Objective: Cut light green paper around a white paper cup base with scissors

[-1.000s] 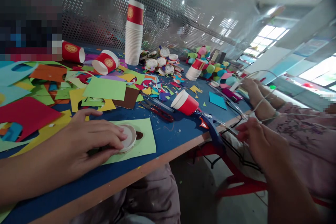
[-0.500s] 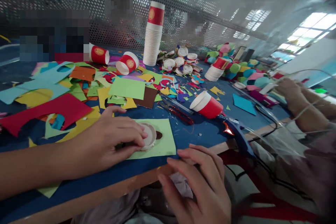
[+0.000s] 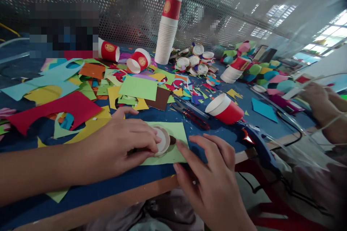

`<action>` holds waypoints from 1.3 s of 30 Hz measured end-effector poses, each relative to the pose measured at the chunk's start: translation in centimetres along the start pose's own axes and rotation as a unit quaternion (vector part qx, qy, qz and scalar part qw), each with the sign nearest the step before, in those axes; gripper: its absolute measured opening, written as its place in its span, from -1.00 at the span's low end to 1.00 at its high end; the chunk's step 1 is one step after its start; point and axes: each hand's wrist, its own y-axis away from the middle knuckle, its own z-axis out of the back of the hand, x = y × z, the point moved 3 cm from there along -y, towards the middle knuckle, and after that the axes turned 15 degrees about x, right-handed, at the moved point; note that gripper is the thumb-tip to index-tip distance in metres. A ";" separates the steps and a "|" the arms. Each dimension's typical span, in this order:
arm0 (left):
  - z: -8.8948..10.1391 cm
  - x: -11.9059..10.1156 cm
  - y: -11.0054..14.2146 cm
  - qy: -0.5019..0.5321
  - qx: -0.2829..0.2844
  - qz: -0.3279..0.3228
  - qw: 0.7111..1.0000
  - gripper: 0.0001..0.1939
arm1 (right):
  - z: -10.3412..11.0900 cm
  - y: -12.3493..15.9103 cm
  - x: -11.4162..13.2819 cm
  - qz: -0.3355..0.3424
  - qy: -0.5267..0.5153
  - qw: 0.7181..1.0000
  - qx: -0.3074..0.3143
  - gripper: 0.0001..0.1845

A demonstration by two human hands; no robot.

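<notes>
A round white cut-off cup base [image 3: 164, 140] with a low rim lies on a light green paper sheet [image 3: 179, 130]. My left hand [image 3: 132, 133] grips it, fingertips pressed down on its left side. A small dark brown piece [image 3: 172, 140] sticks out from the right edge of the cup base. My right hand [image 3: 214, 171] is open, its fingers apart. Its index fingertip is at the brown piece; whether it touches is hard to tell. The thumb is over the paper's lower right edge.
A glue gun [image 3: 257, 142] lies by a red-and-white paper cup [image 3: 226, 110]. Thread snips [image 3: 191, 115] lie behind the hands. Coloured paper scraps [image 3: 138, 86] cover the left. A tall cup stack [image 3: 168, 29] stands behind. At right is another person's hand [image 3: 316, 95].
My right hand has moved left and up, bringing its index fingertip from beyond the green paper to the brown piece. My left hand stays on the cup base. The view has shifted slightly.
</notes>
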 end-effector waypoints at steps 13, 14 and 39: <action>0.1 -0.2 0.0 -0.007 0.013 0.007 1.000 -0.86 | 1.2 0.1 -1.4 0.053 -0.014 0.998 0.020 -0.71; 0.1 -0.1 0.0 -0.006 0.012 0.008 1.000 -0.86 | 1.0 -0.2 -1.4 0.054 0.001 0.998 0.045 -0.65; 0.3 -0.3 -0.2 0.036 0.029 0.020 0.999 -0.88 | 0.5 0.4 -2.7 0.118 0.041 0.991 0.055 -0.61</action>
